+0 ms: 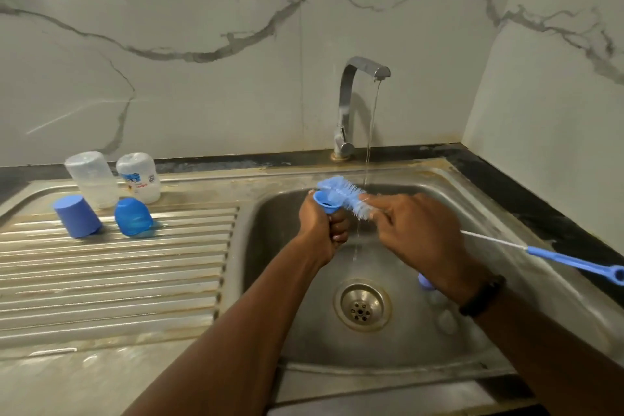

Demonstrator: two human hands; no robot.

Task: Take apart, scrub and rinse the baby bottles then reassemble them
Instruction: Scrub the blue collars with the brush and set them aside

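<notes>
Over the sink, the left hand curled its fingers round a blue bottle collar while the right hand pinched the brush, best twisted through the ring under the tap's stream.

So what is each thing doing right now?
Tap: running.
Two clear bottles: upside down on the drainboard.
Two blue caps: upside down too.
Blue ring: gripped in left hand.
Bottle brush: held by right hand, scrubbing the ring.
</notes>
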